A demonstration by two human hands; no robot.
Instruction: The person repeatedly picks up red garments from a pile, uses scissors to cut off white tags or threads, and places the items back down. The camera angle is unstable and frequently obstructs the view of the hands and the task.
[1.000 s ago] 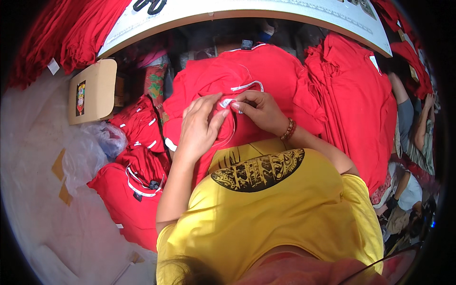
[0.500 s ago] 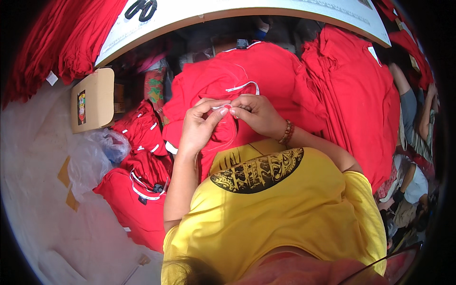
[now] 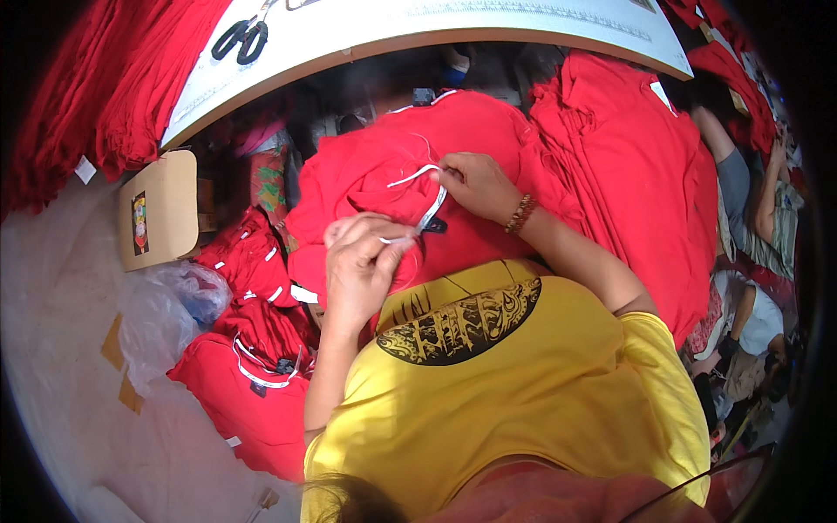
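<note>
A red garment [image 3: 488, 131] lies bunched in front of me, with white neck tape [image 3: 432, 209] running along its opening. Thumb and fingers of my right hand [image 3: 481, 187] pinch the upper part of this tape. Lower and to the left, my left hand [image 3: 359, 261] has its fingers closed on the garment's edge, where a bit of white shows; it is slightly blurred. Between the hands the tape stretches at a slant, beside a small black label [image 3: 434, 226]. A loose thread [image 3: 425, 144] trails on the cloth above.
Black-handled scissors [image 3: 240, 42] rest on the white table [image 3: 418, 28] ahead. More red garments lie in piles at the right [image 3: 628, 183] and lower left [image 3: 235, 405]. A cardboard box [image 3: 159, 209] and plastic bag [image 3: 161, 309] stand left. Another person's arm [image 3: 767, 205] shows far right.
My hands were together at the edge; now they are apart, the right further up and right, the left lower. The tape between them and the black label have come into view.
</note>
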